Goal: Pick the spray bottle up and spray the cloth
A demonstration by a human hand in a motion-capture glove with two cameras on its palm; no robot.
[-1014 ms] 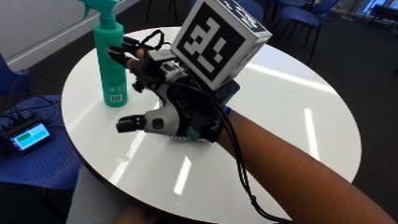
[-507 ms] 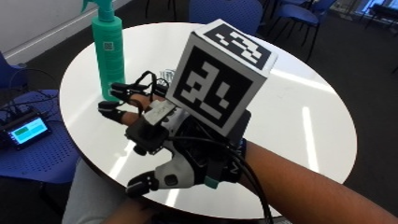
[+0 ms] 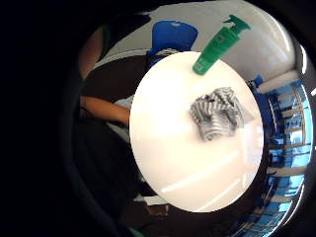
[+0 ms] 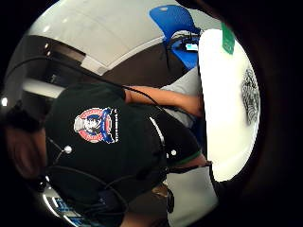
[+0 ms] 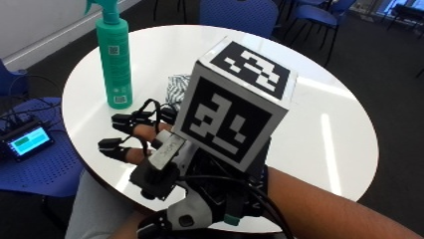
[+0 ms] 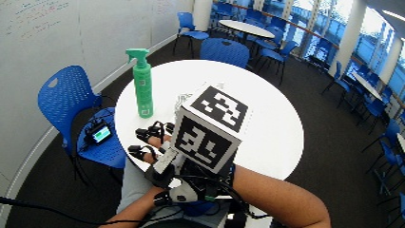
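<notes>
Table (image 5: 331, 99) first: round and white, and I place everything else by it. On it the green spray bottle (image 5: 114, 59) stands upright near the rim on the side of the whiteboard wall, untouched. The striped cloth (image 3: 217, 114) lies crumpled closer to the table's middle, just beside the bottle's base but apart from it; from the outside view I catch only a corner of it (image 5: 176, 89), since my gloved right hand (image 5: 169, 164) hangs in front. That hand hovers over the table's near rim, fingers (image 5: 129, 122) spread and relaxed, holding nothing, well short of the bottle. Off the table, beside the bottle's side of the rim, a blue chair (image 6: 70, 104) carries a small device with a lit screen (image 5: 26, 140). More blue chairs (image 6: 225, 50) stand beyond the table's far edge. My bare forearm (image 3: 106, 109) rests at the table's near rim.
</notes>
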